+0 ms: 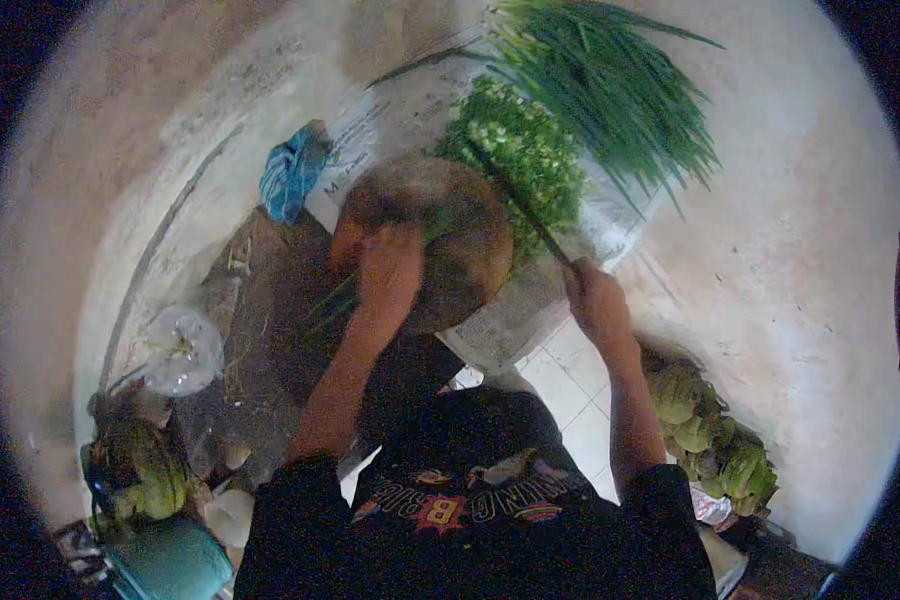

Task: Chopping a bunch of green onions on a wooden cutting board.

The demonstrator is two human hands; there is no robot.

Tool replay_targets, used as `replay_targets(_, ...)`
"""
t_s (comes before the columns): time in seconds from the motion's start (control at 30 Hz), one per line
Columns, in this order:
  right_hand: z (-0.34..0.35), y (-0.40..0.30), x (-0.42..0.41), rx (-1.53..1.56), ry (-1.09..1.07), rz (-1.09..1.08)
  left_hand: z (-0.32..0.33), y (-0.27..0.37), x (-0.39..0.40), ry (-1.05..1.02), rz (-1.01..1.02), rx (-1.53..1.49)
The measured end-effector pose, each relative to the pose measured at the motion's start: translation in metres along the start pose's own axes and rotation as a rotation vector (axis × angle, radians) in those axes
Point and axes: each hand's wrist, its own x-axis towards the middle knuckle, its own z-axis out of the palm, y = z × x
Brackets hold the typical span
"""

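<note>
My left hand rests over a round wooden chopping block, its fingers blurred. It grips a bunch of green onion stalks; they stick out behind my wrist, and some green shows past my fingers on the block. In my right hand is the handle of a long dark knife. The blade points up and left, across a heap of chopped green onions beside the block; whether it touches them I cannot tell. Beyond the heap lies a large bundle of whole green onions.
Printed paper sheets lie under the block and onions. A crumpled blue cloth sits at the paper's left edge. A clear plastic bag is farther left. Green coconut-like fruits lie at right, with similar green produce at lower left.
</note>
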Motion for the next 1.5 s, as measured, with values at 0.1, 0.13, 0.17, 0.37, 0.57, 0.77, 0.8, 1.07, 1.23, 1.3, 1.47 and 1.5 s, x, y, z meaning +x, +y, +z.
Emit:
replay_targets(0.1, -0.001, -0.026, -0.015, 0.021, 0.015, 0.022, 0.018, 0.028, 0.025, 0.357, 0.191, 0.104)
replay_targets(0.13, 0.003, -0.036, -0.018, 0.006, 0.018, 0.065, 0.019, 0.032, 0.032, 0.332, 0.186, 0.113)
replay_targets(0.17, 0.008, -0.037, -0.020, 0.059, 0.002, 0.042, 0.019, 0.035, 0.036, 0.306, 0.181, 0.122)
replay_targets(0.37, 0.008, -0.033, -0.016, 0.103, -0.031, 0.105, 0.013, 0.043, 0.036, 0.364, 0.202, 0.005)
replay_targets(0.57, 0.001, -0.018, -0.004, 0.220, 0.012, -0.003, 0.018, 0.033, 0.035, 0.207, 0.319, -0.165)
replay_targets(0.77, -0.001, -0.007, 0.018, 0.219, -0.142, -0.011, 0.014, 0.046, 0.033, 0.310, 0.245, -0.034)
replay_targets(0.8, 0.006, -0.006, 0.017, 0.223, -0.106, -0.075, 0.013, 0.045, 0.034, 0.304, 0.240, -0.030)
replay_targets(1.07, 0.006, -0.025, 0.018, 0.228, -0.138, -0.003, 0.018, 0.024, 0.036, 0.340, 0.257, -0.013)
replay_targets(1.23, 0.008, -0.041, 0.005, 0.205, -0.096, 0.061, 0.036, 0.028, 0.037, 0.378, 0.232, -0.210)
replay_targets(1.3, 0.023, -0.047, -0.002, 0.201, -0.021, 0.032, 0.038, 0.028, 0.036, 0.393, 0.274, -0.210)
replay_targets(1.47, 0.030, -0.058, -0.010, 0.328, 0.007, 0.078, 0.033, 0.028, 0.033, 0.493, 0.304, -0.380)
replay_targets(1.5, 0.028, -0.055, -0.008, 0.309, -0.020, 0.099, 0.033, 0.028, 0.031, 0.492, 0.297, -0.376)
